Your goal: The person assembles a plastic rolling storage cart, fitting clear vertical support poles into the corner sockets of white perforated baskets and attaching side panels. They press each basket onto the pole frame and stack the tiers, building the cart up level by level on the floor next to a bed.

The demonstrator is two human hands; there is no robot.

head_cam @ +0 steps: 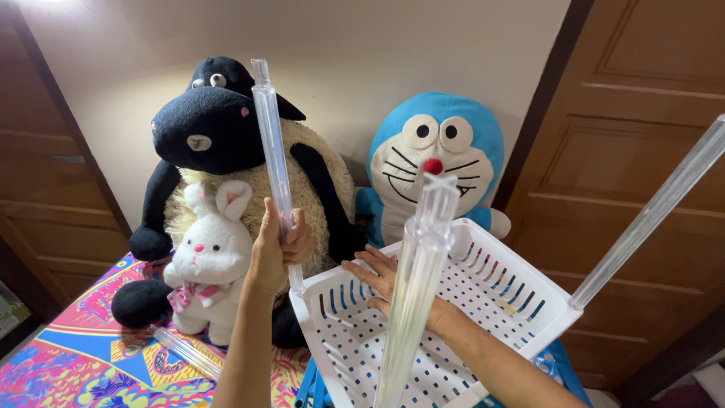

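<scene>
Gripping a clear plastic tube (276, 162) upright at the basket's ten o'clock corner, the left hand (273, 253) has its grip clenched round it; the right hand (383, 278), grip released, rests flat on the white perforated basket (483, 295), which holds nothing loose. If the basket tilts, the tubes at four o'clock (419, 295) and two o'clock (655, 208) may pop out.

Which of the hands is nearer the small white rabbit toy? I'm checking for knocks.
Left. The left hand grips a clear tube just beside the rabbit; the right hand rests on the white basket, farther away.
</scene>
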